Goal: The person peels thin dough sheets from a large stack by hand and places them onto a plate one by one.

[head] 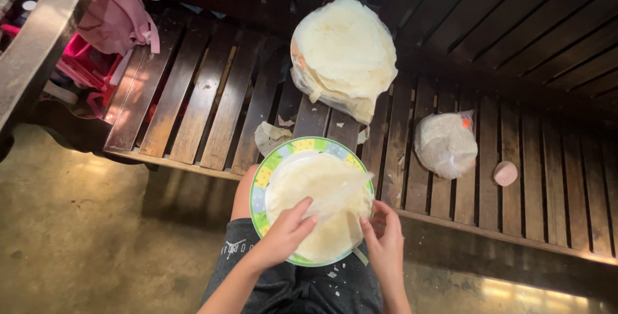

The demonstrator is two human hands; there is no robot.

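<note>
Both hands, left [286, 233] and right [385, 240], pinch a flat round wrapper [318, 208] lying level on the plate [262, 179].

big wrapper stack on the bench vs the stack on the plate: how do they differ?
The bench stack sits in a clear plastic bag, untouched; the plate stack lies bare on a colourful-rimmed plate, with the left hand peeling up its top sheet and the right hand at its edge. The bench stack looks thicker. Both are pale, round, thin sheets.
</note>
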